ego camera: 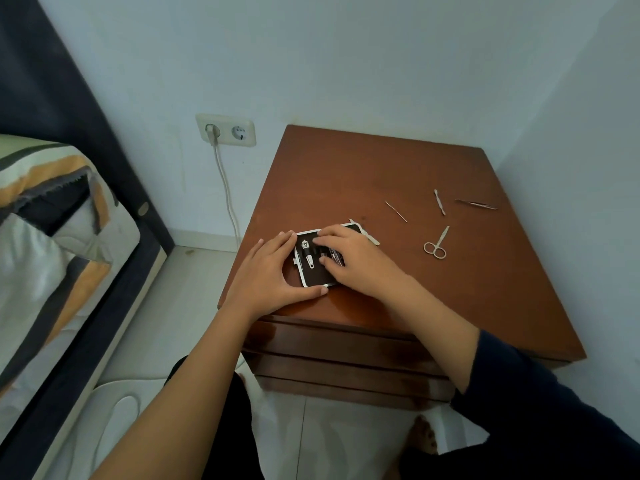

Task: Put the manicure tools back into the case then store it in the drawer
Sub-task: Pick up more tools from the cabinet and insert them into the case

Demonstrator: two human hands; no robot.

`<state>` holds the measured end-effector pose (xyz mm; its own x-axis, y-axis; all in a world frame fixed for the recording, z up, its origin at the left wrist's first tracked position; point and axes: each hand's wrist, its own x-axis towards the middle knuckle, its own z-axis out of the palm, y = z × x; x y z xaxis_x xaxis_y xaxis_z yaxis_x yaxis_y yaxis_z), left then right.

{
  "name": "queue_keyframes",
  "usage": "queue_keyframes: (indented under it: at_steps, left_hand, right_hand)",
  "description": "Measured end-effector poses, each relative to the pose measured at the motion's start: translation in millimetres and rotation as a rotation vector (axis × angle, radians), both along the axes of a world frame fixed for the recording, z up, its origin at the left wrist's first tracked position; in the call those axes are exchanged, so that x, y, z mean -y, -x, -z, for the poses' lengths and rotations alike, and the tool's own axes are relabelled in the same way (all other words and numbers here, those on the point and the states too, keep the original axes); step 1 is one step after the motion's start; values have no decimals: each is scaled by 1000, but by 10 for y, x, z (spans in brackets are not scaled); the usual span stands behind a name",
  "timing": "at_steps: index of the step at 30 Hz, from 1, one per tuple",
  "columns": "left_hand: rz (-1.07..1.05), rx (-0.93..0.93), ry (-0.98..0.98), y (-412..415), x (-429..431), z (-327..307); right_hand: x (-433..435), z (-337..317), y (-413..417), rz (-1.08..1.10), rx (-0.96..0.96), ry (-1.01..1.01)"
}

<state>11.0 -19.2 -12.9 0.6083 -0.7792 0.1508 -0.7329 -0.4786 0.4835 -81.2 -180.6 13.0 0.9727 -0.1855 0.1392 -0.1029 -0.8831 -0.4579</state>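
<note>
The open manicure case [317,280], dark inside with a silver rim, lies near the front left of the wooden nightstand top [346,174]. A nail clipper [307,258] sits in it. My left hand [273,271] holds the case's left and front edge. My right hand [349,258] rests on the case's right half, fingertips pressing on tools inside; what is under them is hidden. Loose on the top to the right lie small scissors [436,244], a thin probe [396,212], a cuticle pusher [439,201] and tweezers [477,204]. A nail file [372,239] pokes out behind my right hand.
The nightstand's drawers [346,344] are shut below the top's front edge. A bed with a striped cover [52,237] stands to the left. A wall socket with a plugged cable [225,129] is behind. My legs and bare foot [424,434] are on the floor below.
</note>
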Motion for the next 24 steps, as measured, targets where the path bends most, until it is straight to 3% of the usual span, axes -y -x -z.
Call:
queue_keyframes:
  at_steps: [5, 8, 11, 17, 24]
  left_hand:
    - [4, 9, -14, -13, 6, -17]
    - [0, 10, -29, 0, 9, -26]
    - [-2, 1, -39, 10, 16, -32]
    - [-25, -9, -57, 30, 19, -59]
    - [-29, -15, -57, 1, 19, -19]
  right_hand:
    - [403, -28, 408, 433, 256, -136]
    - [698, 77, 741, 688, 217, -90]
    - [755, 195, 918, 701, 93, -46]
    - [709, 151, 1068, 621, 211, -95]
    - [848, 128, 1183, 706, 205, -117]
